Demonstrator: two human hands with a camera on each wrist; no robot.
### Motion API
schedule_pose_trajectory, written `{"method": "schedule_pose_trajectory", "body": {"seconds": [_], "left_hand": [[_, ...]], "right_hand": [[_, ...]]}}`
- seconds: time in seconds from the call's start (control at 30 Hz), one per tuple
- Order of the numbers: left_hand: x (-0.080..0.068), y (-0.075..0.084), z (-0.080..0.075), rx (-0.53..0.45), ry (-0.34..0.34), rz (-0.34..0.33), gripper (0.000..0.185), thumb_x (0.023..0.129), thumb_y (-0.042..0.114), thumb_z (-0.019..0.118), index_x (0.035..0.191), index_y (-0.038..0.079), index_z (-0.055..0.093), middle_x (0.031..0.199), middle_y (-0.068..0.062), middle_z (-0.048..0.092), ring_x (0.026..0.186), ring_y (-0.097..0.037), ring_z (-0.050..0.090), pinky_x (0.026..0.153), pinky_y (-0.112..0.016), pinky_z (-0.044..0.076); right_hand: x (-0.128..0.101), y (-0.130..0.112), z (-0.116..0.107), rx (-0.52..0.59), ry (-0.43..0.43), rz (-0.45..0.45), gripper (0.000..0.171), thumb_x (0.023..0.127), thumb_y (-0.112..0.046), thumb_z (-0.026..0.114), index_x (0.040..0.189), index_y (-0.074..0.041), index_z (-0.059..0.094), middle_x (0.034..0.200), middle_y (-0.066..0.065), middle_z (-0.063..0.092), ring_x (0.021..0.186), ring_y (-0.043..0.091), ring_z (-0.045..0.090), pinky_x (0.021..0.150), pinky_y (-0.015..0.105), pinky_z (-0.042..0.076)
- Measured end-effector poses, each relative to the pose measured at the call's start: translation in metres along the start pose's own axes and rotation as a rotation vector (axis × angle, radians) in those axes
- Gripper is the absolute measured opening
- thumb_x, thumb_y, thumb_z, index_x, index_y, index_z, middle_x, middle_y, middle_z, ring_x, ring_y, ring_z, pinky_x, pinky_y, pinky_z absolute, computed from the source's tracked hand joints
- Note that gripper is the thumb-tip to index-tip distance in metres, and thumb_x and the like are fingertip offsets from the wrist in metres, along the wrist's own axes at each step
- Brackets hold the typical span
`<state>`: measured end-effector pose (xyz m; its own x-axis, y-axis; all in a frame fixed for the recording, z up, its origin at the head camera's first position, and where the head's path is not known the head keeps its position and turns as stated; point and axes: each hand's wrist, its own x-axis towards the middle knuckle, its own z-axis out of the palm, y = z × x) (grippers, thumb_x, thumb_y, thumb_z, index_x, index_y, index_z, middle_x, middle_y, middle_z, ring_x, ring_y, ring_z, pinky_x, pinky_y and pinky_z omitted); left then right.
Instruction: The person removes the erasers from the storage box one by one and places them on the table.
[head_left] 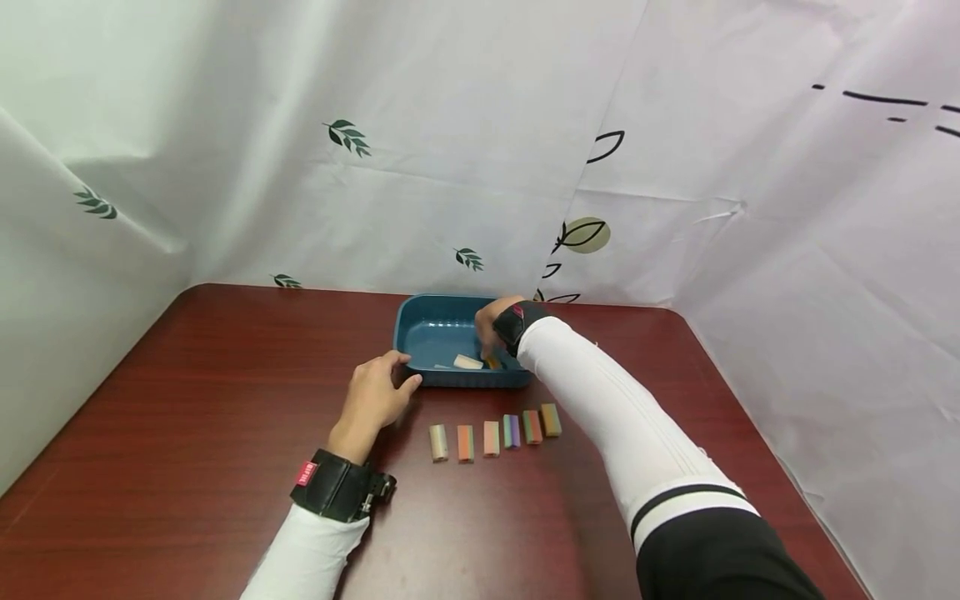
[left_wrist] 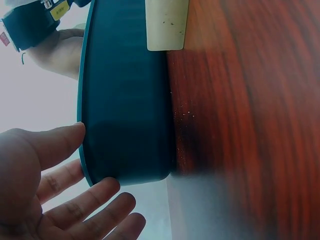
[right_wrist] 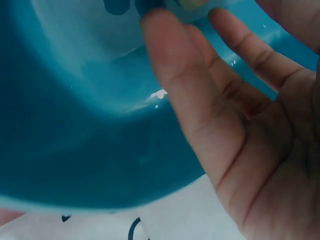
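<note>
A blue rectangular basin (head_left: 450, 377) stands near the table's far edge. My left hand (head_left: 377, 392) is at its near left corner. In the left wrist view the thumb (left_wrist: 67, 142) touches the rim and the other fingers spread loosely by the corner. My right hand (head_left: 491, 323) reaches inside the basin, its fingertips by a small yellow-orange block (head_left: 492, 362). In the right wrist view, thumb and fingers stand apart near a yellowish piece (right_wrist: 192, 4), partly cut off. A cream block (head_left: 468, 362) lies beside that hand.
Several small blocks, some two-coloured, line up before the basin, from a cream one (head_left: 438, 443) to a mustard one (head_left: 551, 420). They lie on the reddish-brown table (head_left: 225, 400). Behind it hangs a white patterned sheet (head_left: 420, 183).
</note>
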<state>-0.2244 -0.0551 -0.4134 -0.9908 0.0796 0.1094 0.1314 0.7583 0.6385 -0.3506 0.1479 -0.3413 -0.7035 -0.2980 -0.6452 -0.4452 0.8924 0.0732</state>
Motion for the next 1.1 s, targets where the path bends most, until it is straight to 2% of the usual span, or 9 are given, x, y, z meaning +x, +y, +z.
{"method": "schedule_pose_trajectory", "body": {"seconds": [0.13,0.23,0.37,0.5,0.7,0.83,0.93,1.1], "left_hand": [[-0.001,0.004,-0.001,0.000,-0.008,0.004,0.043,0.093,0.025,0.068,0.130,0.005,0.059,0.129,-0.021,0.058,0.121,-0.040,0.050,0.098,-0.055,0.042],[0.000,0.006,-0.001,-0.005,-0.012,0.005,0.043,0.093,0.025,0.067,0.130,0.006,0.059,0.128,-0.020,0.058,0.121,-0.040,0.050,0.098,-0.054,0.043],[0.000,0.009,-0.002,-0.011,-0.006,0.001,0.042,0.093,0.026,0.067,0.130,0.006,0.059,0.128,-0.020,0.058,0.121,-0.039,0.051,0.098,-0.054,0.043],[0.000,0.008,-0.002,-0.007,-0.001,0.003,0.042,0.092,0.025,0.068,0.129,0.006,0.060,0.128,-0.020,0.058,0.121,-0.039,0.051,0.097,-0.054,0.043],[0.000,0.007,0.001,0.001,-0.002,0.002,0.042,0.092,0.026,0.068,0.129,0.007,0.060,0.128,-0.020,0.058,0.121,-0.040,0.051,0.098,-0.054,0.042],[0.000,0.006,0.001,-0.002,-0.001,-0.001,0.042,0.092,0.026,0.068,0.129,0.007,0.061,0.128,-0.020,0.058,0.121,-0.040,0.050,0.098,-0.054,0.042],[-0.001,0.007,0.000,-0.007,0.001,-0.003,0.041,0.092,0.026,0.068,0.128,0.007,0.061,0.128,-0.020,0.058,0.121,-0.040,0.050,0.098,-0.054,0.042],[-0.001,0.007,-0.001,-0.007,-0.001,0.001,0.042,0.092,0.026,0.068,0.129,0.007,0.060,0.129,-0.020,0.058,0.121,-0.040,0.050,0.098,-0.054,0.042]], "right_hand": [[-0.007,-0.001,0.000,0.081,-0.055,-0.054,0.034,0.091,-0.016,0.064,0.060,-0.007,0.053,0.055,-0.003,0.044,0.047,0.010,0.040,0.047,0.024,0.032],[-0.009,-0.001,0.001,0.138,-0.077,-0.048,0.026,0.091,-0.010,0.062,0.068,-0.003,0.055,0.059,-0.001,0.046,0.048,0.011,0.040,0.046,0.025,0.031],[-0.008,-0.001,0.003,0.126,-0.047,0.007,0.022,0.092,-0.012,0.061,0.072,-0.003,0.064,0.065,0.002,0.056,0.051,0.012,0.045,0.047,0.025,0.035],[-0.007,-0.002,0.003,0.096,-0.042,0.016,0.019,0.091,-0.011,0.061,0.080,-0.005,0.075,0.069,0.002,0.062,0.052,0.012,0.048,0.048,0.025,0.037],[-0.001,0.003,0.004,0.150,-0.111,-0.017,0.018,0.086,-0.006,0.059,0.072,-0.007,0.069,0.063,0.000,0.054,0.053,0.012,0.045,0.048,0.025,0.033],[0.003,0.004,0.003,0.142,-0.127,-0.023,0.016,0.085,-0.007,0.061,0.070,-0.008,0.068,0.063,-0.001,0.052,0.055,0.013,0.045,0.049,0.026,0.035],[0.007,0.005,0.002,0.083,-0.092,-0.015,0.014,0.083,-0.009,0.066,0.073,-0.012,0.075,0.064,-0.003,0.057,0.056,0.011,0.047,0.049,0.025,0.040],[0.011,0.009,0.001,0.145,0.005,-0.026,0.023,0.087,-0.007,0.060,0.075,-0.014,0.078,0.069,0.000,0.066,0.055,0.012,0.055,0.049,0.026,0.046]]}}
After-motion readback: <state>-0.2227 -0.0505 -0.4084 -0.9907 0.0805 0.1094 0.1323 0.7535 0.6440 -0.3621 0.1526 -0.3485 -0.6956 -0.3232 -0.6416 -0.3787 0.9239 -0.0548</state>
